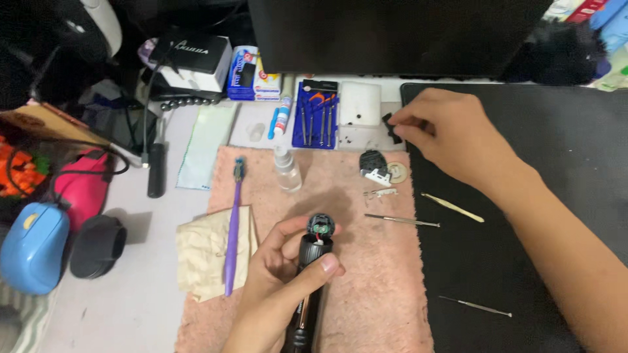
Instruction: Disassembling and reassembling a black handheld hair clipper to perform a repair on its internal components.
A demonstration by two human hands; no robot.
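Holding one black device (313, 274) upright, left hand (288, 281) grip is wrapping it; right hand (445, 134) far right is pinching one small black part (390, 125).

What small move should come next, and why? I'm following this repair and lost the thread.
Probably bring the small black part, pinched in the right hand, over to the open head of the black cylindrical device that the left hand holds upright. The head shows exposed wires and the two are apart.
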